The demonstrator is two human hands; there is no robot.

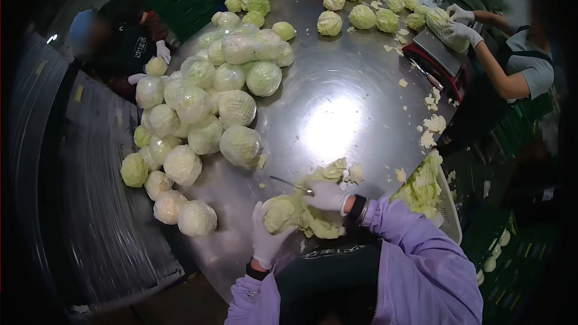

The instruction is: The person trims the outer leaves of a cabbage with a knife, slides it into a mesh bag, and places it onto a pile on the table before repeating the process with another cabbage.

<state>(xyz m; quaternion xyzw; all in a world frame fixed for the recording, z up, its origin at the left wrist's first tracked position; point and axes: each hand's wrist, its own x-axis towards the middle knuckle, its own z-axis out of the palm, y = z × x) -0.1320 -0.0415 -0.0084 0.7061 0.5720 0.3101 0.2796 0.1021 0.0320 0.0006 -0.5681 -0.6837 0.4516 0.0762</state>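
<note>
Purple sleeves (415, 250) and a dark apron (337, 283) lay nearest to the camera, and from my distant post I watched what was between them. The cabbage (280, 213) was at the near side of the counter (289, 108), just in front of the apron. My view showed the left hand (271, 238) holding it by its left side, with fingers around it, I think so that the round head could not roll. At the right hand (327, 195) the grip was closed on a knife (290, 184); its blade pointed leftward and beyond the cabbage, which, I judged, put the edge away from the left fingers. Loose leaves (325, 225) hung or lay beside the cabbage; I could not tell which.

Further right, a white basket (450, 213) filled with leaves stood by the counter's edge, near the right arm, probably for a short reach. On the left, film-wrapped cabbages (238, 144) were heaped together, perhaps supporting one another. Between this heap and the scraps (435, 123) along the right edge, the shining metal offered room for moving forward; the near edge, against the apron, was the tightest. At far right, a co-worker's hands (463, 29) held another cabbage over a red scale (435, 54).
</note>
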